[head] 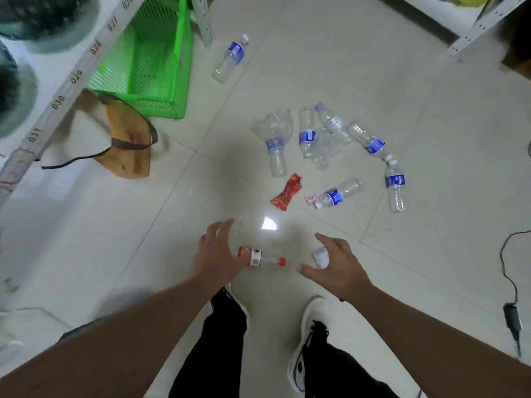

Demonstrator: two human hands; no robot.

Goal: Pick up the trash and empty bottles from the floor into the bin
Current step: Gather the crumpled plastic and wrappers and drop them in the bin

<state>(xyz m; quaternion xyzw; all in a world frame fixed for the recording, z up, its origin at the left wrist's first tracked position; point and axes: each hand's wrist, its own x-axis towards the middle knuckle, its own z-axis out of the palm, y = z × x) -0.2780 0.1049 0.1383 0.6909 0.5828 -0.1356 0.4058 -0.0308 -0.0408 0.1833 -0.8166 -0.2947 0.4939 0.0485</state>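
Head view: red-cap bottle held in left hand, fingers wrapped round its body, cap toward right hand. Right grip spread, palm down over a white scrap, contact unclear. Ahead on floor: red wrapper, cluster of blue-label bottles, one stray bottle near green basket.
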